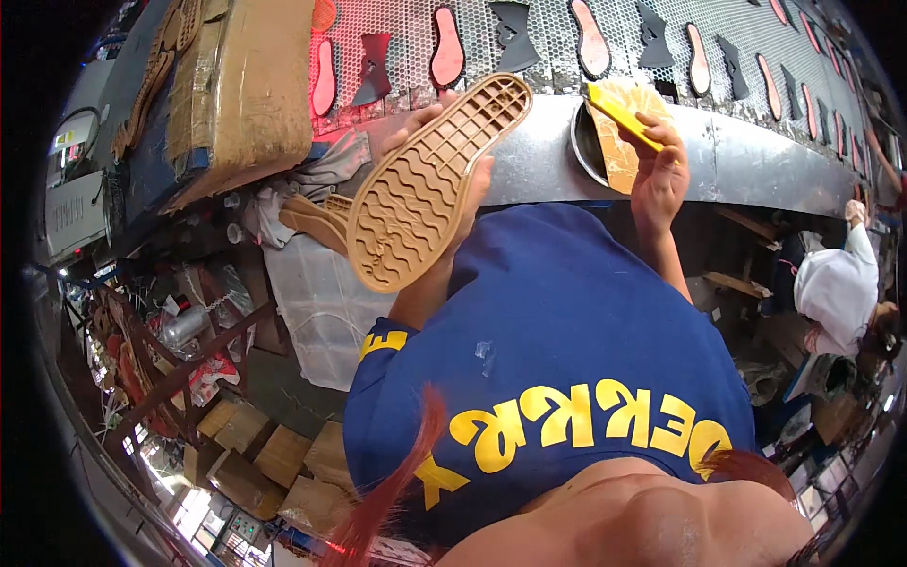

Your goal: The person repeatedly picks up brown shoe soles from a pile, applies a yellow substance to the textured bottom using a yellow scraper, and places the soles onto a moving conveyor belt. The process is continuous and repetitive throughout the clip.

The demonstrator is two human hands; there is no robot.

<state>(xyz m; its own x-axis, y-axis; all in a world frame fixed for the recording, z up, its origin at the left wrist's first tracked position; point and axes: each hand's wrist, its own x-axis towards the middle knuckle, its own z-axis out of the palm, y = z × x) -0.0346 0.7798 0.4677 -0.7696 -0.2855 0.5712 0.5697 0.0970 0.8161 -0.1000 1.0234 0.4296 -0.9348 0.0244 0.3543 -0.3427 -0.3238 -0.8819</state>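
The left hand [444,142] holds a tan rubber shoe sole [430,184] up in front of the person's chest, tread side toward the camera, its wavy and gridded pattern in plain view. The fingers [416,118] are wrapped behind the sole's far edge and the thumb presses on its right rim, so the hand is closed around it. The sole tilts, with the toe end far and right and the heel end near and left.

To the right, the right hand [658,175] is closed on a yellow flat tool [619,111], pinched between thumb and fingers, its tip pointing far and left. The tool lies over a round container [605,146] with yellowish contents that sits against the metal bench [737,156].

Beyond the bench runs a perforated conveyor belt [548,28] carrying a row of pink insoles [447,45] and dark cut pieces [513,33]. At the far left a worn cardboard box [246,90] leans, and more tan soles [316,222] lie just left of the held one on crumpled cloth. Another person in white [836,283] bends over at the right edge.
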